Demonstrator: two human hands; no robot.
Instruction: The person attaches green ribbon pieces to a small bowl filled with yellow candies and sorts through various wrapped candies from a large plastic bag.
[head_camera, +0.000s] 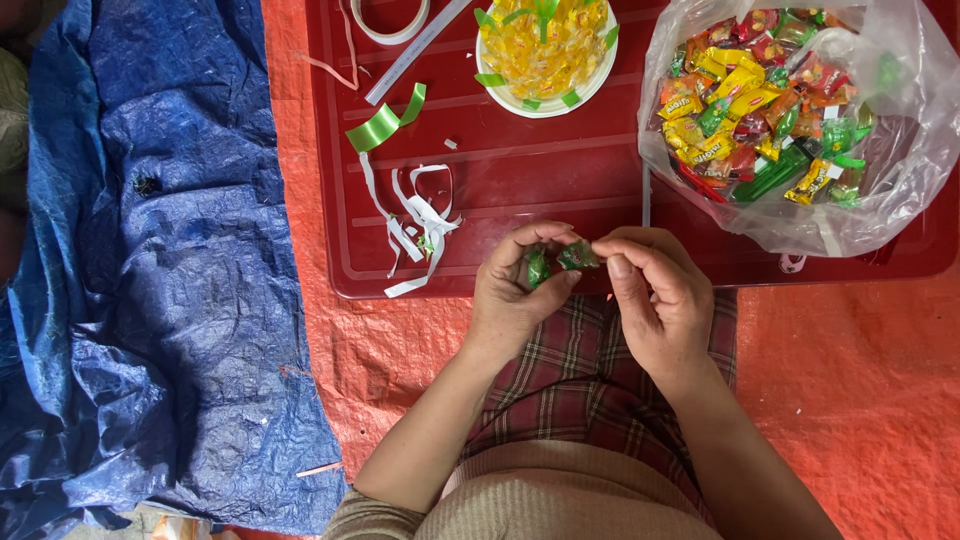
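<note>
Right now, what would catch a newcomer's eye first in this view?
The clear plastic bag of bright wrapped candies at upper right on the dark red tray, and the white plate of yellow candies beside it. At centre, the left hand and right hand pinch green-wrapped candies between them.

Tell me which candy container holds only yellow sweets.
The white plate at the top centre of the red tray: its sweets are all yellow, while the clear plastic bag to the right holds mixed red, yellow and green ones.
</note>
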